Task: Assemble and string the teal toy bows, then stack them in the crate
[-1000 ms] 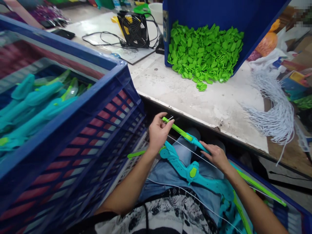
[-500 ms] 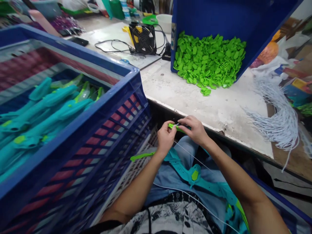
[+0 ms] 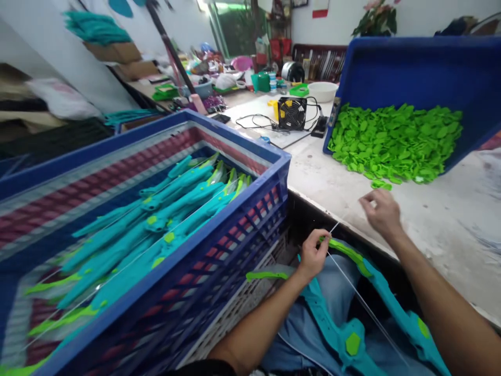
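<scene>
My left hand (image 3: 314, 253) is closed in a pinch on the lime-green tip of a teal toy bow (image 3: 385, 290) that lies across my lap. Out of that tip runs a thin white string (image 3: 348, 274), slanting down over my legs. Its short upper end points in line toward my right hand (image 3: 381, 211), which is raised over the table edge with fingers pinched and slightly blurred. A second teal limb (image 3: 329, 313) with a green hexagon rests on my lap, and a green end piece (image 3: 266, 275) sticks out left of my forearm.
At my left stands a blue crate (image 3: 284, 167) holding several teal-and-green bows (image 3: 188, 193). On the white table (image 3: 313, 167), a tilted blue bin (image 3: 399, 73) spills green plastic pieces (image 3: 395, 141). Behind are a black fan (image 3: 292, 113) with cables and a white basin (image 3: 323, 91).
My right hand has moved away from my left hand, up and right over the table edge. The left hand keeps its pinch on the green tip. The view has swung up and left.
</scene>
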`<state>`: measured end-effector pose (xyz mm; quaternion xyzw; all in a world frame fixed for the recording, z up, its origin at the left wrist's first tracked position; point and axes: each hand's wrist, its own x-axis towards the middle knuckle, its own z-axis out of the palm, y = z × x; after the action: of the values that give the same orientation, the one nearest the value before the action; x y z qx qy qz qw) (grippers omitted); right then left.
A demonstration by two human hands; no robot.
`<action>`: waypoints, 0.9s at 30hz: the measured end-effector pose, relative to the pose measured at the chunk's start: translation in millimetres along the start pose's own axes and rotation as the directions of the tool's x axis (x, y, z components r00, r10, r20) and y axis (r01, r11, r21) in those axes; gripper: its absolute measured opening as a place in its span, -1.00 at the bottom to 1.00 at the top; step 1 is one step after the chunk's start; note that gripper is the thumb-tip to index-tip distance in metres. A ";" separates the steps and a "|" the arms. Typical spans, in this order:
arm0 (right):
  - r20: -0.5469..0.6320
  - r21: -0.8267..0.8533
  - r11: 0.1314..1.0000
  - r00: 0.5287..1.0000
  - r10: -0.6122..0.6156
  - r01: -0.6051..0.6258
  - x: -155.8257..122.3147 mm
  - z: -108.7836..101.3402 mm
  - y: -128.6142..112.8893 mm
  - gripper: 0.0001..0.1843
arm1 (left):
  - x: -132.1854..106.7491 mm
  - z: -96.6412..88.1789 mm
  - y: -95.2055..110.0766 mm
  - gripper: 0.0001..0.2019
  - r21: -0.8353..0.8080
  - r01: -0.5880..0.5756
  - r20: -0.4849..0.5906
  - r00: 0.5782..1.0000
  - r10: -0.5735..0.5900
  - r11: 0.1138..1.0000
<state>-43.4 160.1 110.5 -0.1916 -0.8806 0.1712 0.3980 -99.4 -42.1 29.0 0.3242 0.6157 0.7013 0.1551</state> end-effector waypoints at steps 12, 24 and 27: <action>0.013 0.462 0.869 0.981 0.193 -0.177 -124.9 50.4 -98.8 -0.88 | 39.4 -19.3 21.0 -0.87 -0.035 0.456 0.215 0.872 -0.439 0.889; -0.093 0.463 0.838 0.924 0.370 -0.289 -122.5 56.7 -87.8 -0.79 | 24.1 -18.9 31.5 -0.77 0.049 0.291 0.070 0.953 -0.294 0.956; -0.126 0.482 0.822 0.904 0.408 -0.304 -119.6 52.1 -88.5 -0.82 | 23.2 -13.6 29.2 -0.63 -0.212 0.519 0.144 0.855 -0.499 0.828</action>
<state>-28.2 18.9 42.2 -0.2739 -0.7144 0.4197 0.4884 -120.1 -43.8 62.8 0.1557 0.5822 0.6905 0.4000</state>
